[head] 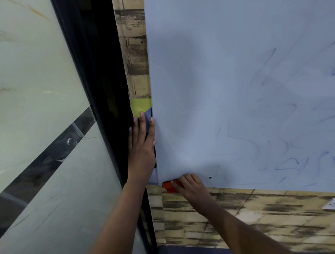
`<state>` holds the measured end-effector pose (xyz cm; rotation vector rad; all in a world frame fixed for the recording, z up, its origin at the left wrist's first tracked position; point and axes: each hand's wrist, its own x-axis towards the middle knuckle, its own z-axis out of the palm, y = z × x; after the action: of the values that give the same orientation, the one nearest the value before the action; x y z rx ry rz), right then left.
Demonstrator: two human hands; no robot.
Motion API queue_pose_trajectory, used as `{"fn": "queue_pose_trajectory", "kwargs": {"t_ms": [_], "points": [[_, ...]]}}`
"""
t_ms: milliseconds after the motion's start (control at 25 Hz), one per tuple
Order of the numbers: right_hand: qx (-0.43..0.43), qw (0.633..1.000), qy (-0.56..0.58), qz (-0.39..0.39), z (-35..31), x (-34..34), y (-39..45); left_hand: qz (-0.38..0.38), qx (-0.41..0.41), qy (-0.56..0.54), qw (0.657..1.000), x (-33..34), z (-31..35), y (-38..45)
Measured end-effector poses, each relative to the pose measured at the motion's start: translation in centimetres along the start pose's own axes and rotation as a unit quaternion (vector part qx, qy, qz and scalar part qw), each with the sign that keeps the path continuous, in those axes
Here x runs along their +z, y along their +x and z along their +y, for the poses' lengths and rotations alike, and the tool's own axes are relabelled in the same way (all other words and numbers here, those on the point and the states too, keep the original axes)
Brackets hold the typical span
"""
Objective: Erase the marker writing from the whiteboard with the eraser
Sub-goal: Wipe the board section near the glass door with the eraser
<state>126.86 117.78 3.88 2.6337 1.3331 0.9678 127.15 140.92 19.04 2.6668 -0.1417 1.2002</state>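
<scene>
Soft, dim, bluish light is falling evenly over the whiteboard, with no hard glare showing on it, and a broad blurred shadow is spreading across its left half, darkest above the lower-left corner. Left of the whiteboard, the frosted glass panel is glowing pale green, and its black frame is bowing from wide-angle distortion. Marker traces at the whiteboard's right are looking smeared, perhaps from motion blur.

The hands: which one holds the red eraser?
The right hand, gripping the red eraser at the whiteboard's bottom-left corner; the left hand lies flat, empty.
</scene>
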Motion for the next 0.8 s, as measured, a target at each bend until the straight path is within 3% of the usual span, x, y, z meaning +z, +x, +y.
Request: {"fn": "queue_pose_trajectory", "kwargs": {"t_ms": [200, 360, 440, 560, 680, 800], "points": [[-0.021, 0.999, 0.006, -0.026, 1.0, -1.0, 0.4, -0.019, 0.006, 0.014, 1.000, -0.2, 0.0, 0.0], [0.186, 0.976, 0.062, 0.095, 2.9, -5.3, 1.3, -0.017, 0.004, 0.022, 1.000, -0.2, 0.0, 0.0], [0.318, 0.929, 0.078, 0.173, 4.4, -7.8, 1.1, -0.015, 0.002, 0.020, 1.000, -0.3, 0.0, -0.1], [0.480, 0.824, 0.157, 0.256, 4.6, -9.4, 0.0, -0.007, -0.006, 0.026, 1.000, -0.6, 0.5, -0.3], [0.561, 0.719, 0.284, 0.295, 3.3, -10.0, -0.2, -0.022, -0.037, 0.017, 0.999, -0.3, 1.8, -1.0], [0.602, 0.660, 0.344, 0.290, 2.3, -10.8, 1.4, -0.035, -0.032, 0.028, 0.999, 1.1, 3.4, -3.0]]}}
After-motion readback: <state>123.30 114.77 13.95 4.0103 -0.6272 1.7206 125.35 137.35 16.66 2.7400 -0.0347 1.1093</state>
